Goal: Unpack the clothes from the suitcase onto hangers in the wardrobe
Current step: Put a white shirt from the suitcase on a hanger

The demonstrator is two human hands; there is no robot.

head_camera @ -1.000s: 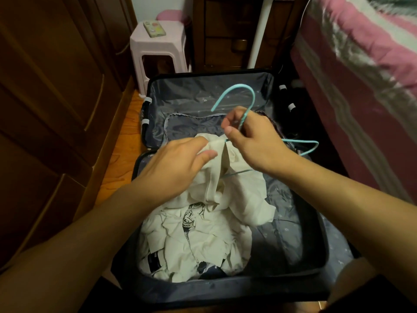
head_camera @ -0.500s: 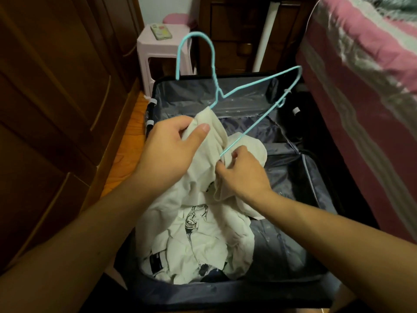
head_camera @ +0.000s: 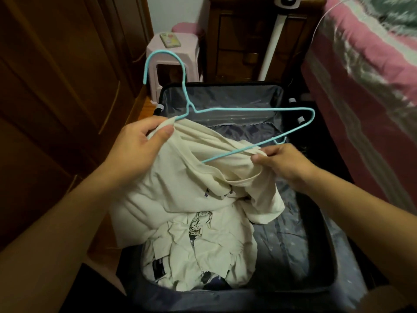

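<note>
An open dark suitcase (head_camera: 316, 245) lies on the floor in front of me. Above it I hold a cream shirt (head_camera: 191, 184) with a light blue wire hanger (head_camera: 248, 109) partly inside its neck. My left hand (head_camera: 137, 147) grips the shirt's shoulder where the hanger's left arm enters the cloth. At the right, my right hand (head_camera: 279, 163) pinches the collar edge beside the hanger's lower wire. The hook stands up to the left. A second cream garment with a dark print (head_camera: 198, 251) lies crumpled in the suitcase.
The closed wooden wardrobe doors (head_camera: 56, 98) run along the left. A pink stool (head_camera: 173, 53) with a phone (head_camera: 170, 40) on it stands behind the suitcase, next to a dark wooden cabinet (head_camera: 239, 41). A bed with a pink cover (head_camera: 365, 86) fills the right side.
The hanger was lifted out of the suitcase and turned so its hook points up. My hands moved apart, and the shirt's neck now spreads over the hanger.
</note>
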